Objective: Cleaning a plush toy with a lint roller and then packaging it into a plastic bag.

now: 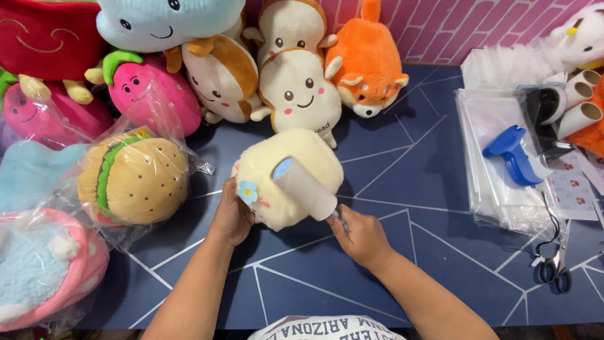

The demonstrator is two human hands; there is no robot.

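Observation:
A cream plush toy with a small blue flower on its side lies on the dark blue table in the middle of the head view. My left hand grips its left side by the flower. My right hand holds the handle of a lint roller, whose white roll lies across the top of the plush.
Many plush toys crowd the back and left: bread shapes, an orange dog, strawberries, and a bagged burger. Clear bags, a blue tagging gun, cardboard tubes and scissors sit at the right.

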